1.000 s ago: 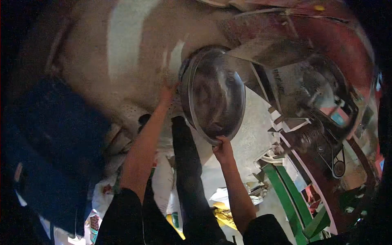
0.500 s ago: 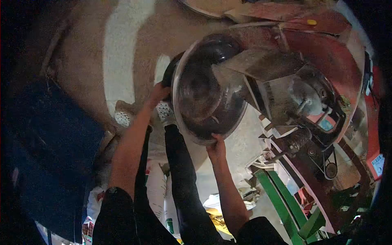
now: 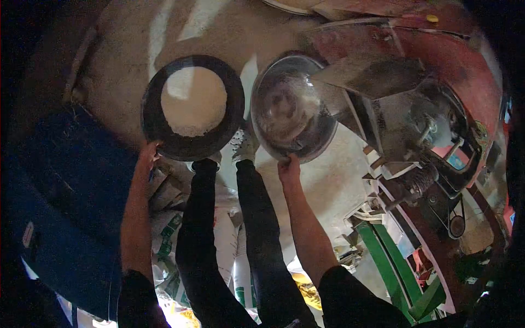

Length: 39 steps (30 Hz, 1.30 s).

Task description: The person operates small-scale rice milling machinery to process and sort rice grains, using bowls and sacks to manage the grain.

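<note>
My left hand (image 3: 150, 153) is closed on the near-left rim of a black round basin (image 3: 232, 93). Inside that basin lies a wide, pale heap of fine grain or meal (image 3: 194, 104). My right hand (image 3: 289, 168) grips the near rim of a shiny metal basin (image 3: 281, 112), thumb over the edge. A metal chute (image 3: 372, 79) overlaps the metal basin's right side. The two basins are side by side, with a narrow gap between them.
A red machine (image 3: 459, 71) with a spring (image 3: 415, 183) and a belt pulley (image 3: 457, 225) fills the right side. Green metal bars (image 3: 388, 268) stand below it. Dark blue cloth (image 3: 65, 208) hangs at left. White sacks (image 3: 223, 235) lie behind my legs.
The black basin has come out from behind the metal basin and moved left with my left hand, showing its contents. My right hand stays on the metal basin, which now looks less tilted.
</note>
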Available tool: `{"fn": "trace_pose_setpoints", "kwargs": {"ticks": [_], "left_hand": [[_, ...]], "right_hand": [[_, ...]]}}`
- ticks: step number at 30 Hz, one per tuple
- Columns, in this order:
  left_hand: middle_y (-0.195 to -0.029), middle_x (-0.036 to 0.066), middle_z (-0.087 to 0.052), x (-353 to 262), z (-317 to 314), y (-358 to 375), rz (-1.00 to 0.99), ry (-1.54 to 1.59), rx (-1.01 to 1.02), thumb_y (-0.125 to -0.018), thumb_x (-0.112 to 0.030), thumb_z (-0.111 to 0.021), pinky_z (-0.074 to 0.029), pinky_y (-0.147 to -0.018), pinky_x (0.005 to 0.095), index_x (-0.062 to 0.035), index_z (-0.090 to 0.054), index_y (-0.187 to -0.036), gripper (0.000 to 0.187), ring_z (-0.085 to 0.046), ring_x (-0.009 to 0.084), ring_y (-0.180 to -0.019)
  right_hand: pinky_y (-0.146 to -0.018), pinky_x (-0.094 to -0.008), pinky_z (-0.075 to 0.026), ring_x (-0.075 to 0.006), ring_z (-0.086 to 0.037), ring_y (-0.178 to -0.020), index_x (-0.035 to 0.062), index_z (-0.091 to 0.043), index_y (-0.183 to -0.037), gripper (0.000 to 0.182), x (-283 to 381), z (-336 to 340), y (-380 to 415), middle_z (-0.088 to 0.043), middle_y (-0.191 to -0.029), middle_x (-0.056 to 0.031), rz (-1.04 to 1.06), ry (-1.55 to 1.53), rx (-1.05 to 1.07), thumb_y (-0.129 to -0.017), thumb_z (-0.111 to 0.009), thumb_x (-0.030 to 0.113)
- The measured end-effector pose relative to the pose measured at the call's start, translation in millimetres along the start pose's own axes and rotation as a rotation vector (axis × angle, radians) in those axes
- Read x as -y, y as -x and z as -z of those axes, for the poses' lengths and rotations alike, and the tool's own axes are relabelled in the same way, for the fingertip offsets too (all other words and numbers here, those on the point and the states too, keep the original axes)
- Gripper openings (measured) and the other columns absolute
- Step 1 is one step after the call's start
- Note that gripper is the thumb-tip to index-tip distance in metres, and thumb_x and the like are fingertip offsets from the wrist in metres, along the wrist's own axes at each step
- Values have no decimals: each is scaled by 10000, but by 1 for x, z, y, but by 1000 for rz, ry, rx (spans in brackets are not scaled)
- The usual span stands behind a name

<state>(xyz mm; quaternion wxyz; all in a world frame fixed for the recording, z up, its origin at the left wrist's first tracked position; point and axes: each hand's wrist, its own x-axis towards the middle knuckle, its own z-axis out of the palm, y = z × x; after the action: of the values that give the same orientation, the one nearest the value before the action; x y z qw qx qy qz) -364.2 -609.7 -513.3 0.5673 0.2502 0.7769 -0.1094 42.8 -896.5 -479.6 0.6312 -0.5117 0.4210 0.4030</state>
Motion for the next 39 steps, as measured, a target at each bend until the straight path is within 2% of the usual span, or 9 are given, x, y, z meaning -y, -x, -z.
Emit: {"fn": "trace_pose_setpoints", "kwargs": {"ticks": [3, 6, 8, 9, 11, 17, 24, 33, 39], "left_hand": [[-1092, 125, -508, 28, 11, 16, -493, -584, 251, -790, 50, -461, -444, -771, 327, -63, -472, -1150, 377, -524, 234, -928], [-1110, 121, -500, 74, -3, -5, -627, -447, 303, -783, 135, -400, -433, -749, 291, -58, -500, -1078, 366, -517, 195, -889], [-836, 76, -516, 66, -42, 30, -809, 168, 327, -831, -127, -507, -470, -635, 275, -36, -496, -1068, 255, -522, 156, -686], [-836, 76, -516, 58, -47, 39, -805, 169, 324, -831, -127, -507, -470, -635, 275, -36, -496, -1068, 255, -522, 156, -686], [-766, 65, -513, 31, -55, 46, 107, 858, 622, -792, -101, -560, -464, -609, 268, -52, -513, -971, 191, -507, 148, -653], [-642, 71, -493, -12, -89, 149, 108, 1162, 287, -774, -104, -557, -370, -429, 212, -41, -506, -804, 87, -467, 125, -523], [-692, 15, -508, 19, -31, 327, -133, 948, 150, -713, -64, -561, -370, -451, 258, -73, -533, -754, 50, -479, 117, -537], [-733, 47, -567, 4, 113, 669, -382, 657, -16, -658, -31, -555, -426, -542, 274, -36, -557, -855, 197, -532, 148, -630], [-975, 98, -577, 12, 188, 752, -720, 758, -194, -651, -46, -536, -438, -767, 317, 3, -500, -1067, 421, -551, 218, -851]], "right_hand": [[-688, -295, -491, -167, -555, -867, 57, -493, -995, 194, -14, 18, -38, -563, -1011, -70, -26, 100, -43, -812, -532, 102], [-754, -340, -487, -191, -529, -946, 36, -474, -1029, 229, -21, 3, -48, -534, -1064, -111, 59, 112, -96, -845, -526, 163], [-829, -403, -468, -257, -485, -1055, 42, -406, -1165, 342, -20, 20, -67, -464, -1171, -162, -88, 23, -157, -875, -491, 202], [-829, -403, -468, -257, -485, -1055, 42, -406, -1165, 342, -17, 10, -55, -464, -1171, -162, -91, 26, -159, -875, -491, 202], [-848, -440, -461, -316, -474, -1085, 75, -304, -1277, 448, -4, -29, -19, -405, -1235, -188, -188, 504, -305, -887, -467, 225], [-850, -440, -443, -317, -491, -1075, 105, -229, -1352, 631, 18, 10, 2, -383, -1276, -184, -90, 775, 208, -862, -484, 411], [-930, -431, -354, -279, -452, -1127, 74, -262, -1349, 738, 38, -124, 208, -381, -1316, -143, -153, 944, 514, -822, -491, 538], [-724, -352, -473, -232, -575, -861, 29, -502, -1115, 427, 101, -237, 479, -584, -980, -107, 1, 890, 629, -706, -622, 15], [-683, -331, -498, -213, -593, -803, 15, -500, -1113, 444, 98, -282, 641, -597, -942, -96, 37, 821, 914, -680, -540, -72]]}}
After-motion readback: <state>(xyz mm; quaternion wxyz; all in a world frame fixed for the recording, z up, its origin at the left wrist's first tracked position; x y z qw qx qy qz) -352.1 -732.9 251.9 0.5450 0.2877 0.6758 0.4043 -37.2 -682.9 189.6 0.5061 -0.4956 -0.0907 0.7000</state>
